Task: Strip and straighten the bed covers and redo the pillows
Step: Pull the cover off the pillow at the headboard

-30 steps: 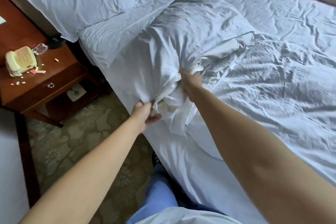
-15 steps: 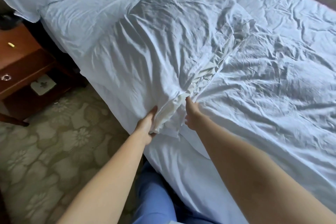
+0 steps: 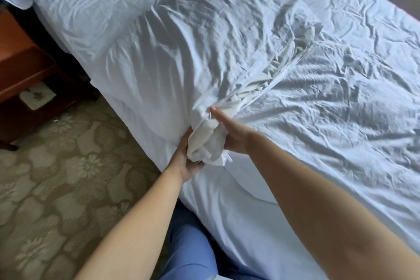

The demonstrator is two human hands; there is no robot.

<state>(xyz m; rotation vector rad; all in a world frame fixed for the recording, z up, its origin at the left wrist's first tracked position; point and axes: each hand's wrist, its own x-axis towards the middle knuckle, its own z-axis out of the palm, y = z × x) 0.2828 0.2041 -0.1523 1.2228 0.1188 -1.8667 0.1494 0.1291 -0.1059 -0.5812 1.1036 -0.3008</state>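
While the left hand (image 3: 186,158) curls round the bunched open end of the pillowcase (image 3: 205,141) from below, the right hand (image 3: 229,130) lies flat against its other side, fingers straight. The two hands are close, with the bunch between them. The pillow (image 3: 204,36) rests on the wrinkled white bed sheet (image 3: 341,98), near the bed's edge. A wooden nightstand (image 3: 25,75) stands on flowery carpet (image 3: 68,177).

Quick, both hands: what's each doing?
Left hand: grips the bunched white pillowcase end.
Right hand: fingers straight, pressing that same bunch.
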